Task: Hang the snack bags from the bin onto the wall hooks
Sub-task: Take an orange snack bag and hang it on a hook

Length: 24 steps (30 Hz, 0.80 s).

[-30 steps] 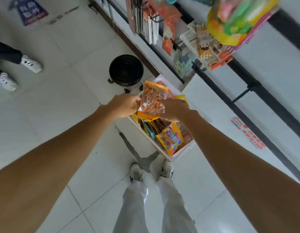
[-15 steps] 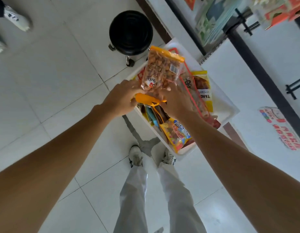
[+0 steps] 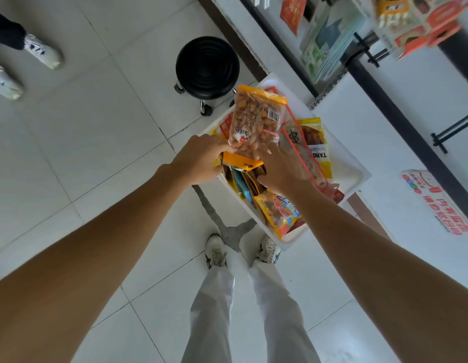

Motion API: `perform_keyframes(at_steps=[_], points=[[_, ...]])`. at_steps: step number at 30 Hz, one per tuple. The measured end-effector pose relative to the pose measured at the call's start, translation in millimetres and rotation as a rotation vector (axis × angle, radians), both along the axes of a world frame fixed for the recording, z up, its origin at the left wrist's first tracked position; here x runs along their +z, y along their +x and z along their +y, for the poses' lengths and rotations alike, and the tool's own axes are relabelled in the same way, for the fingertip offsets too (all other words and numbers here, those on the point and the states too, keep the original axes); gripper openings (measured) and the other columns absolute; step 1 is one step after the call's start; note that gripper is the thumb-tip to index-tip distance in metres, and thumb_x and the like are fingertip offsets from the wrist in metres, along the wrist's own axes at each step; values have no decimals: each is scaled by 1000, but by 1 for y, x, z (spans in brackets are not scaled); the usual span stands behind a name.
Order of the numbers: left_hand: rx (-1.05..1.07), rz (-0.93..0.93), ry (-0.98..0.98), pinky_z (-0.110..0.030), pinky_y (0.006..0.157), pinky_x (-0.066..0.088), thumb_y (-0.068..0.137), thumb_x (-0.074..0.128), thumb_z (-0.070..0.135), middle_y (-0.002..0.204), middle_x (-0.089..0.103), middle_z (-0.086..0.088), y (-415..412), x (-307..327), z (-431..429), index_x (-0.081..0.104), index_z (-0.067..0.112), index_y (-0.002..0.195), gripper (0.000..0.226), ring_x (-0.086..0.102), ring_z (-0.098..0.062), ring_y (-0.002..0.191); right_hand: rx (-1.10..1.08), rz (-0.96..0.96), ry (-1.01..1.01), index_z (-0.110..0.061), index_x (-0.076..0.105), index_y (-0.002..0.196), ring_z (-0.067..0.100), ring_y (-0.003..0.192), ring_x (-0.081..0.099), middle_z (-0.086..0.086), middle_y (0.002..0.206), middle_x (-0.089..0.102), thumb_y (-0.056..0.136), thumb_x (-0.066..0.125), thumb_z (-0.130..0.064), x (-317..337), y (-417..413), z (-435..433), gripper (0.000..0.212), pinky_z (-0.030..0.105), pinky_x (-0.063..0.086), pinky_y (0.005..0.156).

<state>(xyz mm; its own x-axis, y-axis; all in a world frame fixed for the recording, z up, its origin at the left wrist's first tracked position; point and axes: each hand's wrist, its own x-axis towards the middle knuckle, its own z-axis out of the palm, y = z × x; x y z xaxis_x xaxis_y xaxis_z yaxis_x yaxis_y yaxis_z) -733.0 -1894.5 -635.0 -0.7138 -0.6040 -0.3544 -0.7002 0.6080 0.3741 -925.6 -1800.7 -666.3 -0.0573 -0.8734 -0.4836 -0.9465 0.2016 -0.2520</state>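
Both hands over the bin (image 3: 354, 176), which sits on the floor at 12 o'clock from my shoes (image 3: 216, 251).

Nut bag (image 3: 256, 121): clear, orange strip at each end, held above the bin's 10 o'clock corner and tilted, far end towards 12 o'clock.

Left hand (image 3: 201, 158): grips the bag's near left edge. Fingers curled; their tips are hidden behind the bag.

Right hand (image 3: 282, 170): fingers (image 3: 271, 155) spread on the bag's near face, thumb curled under the near orange strip, so it pinches that end.

Inside the bin: gummy bag (image 3: 280, 213) at 6 o'clock, yellow bag (image 3: 316, 145) at 1 o'clock, others on edge between them.

Black stool (image 3: 207, 65) at 11 o'clock from the bin. Wall hooks (image 3: 369, 52) at 1 o'clock, well apart from the nut bag.
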Motion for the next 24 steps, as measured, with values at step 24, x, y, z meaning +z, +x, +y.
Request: perform_keyframes(at_steps=[24], points=[[245,346,-87,-31,98,39,85,72,21,131,56,-10,-42,100,-20,47,12,139,59,52,-23,121,-14,7,-585,-13,59,116,33,90,59,9,101,64,93,54,-11,113,-41,-22,24,41,47,75]])
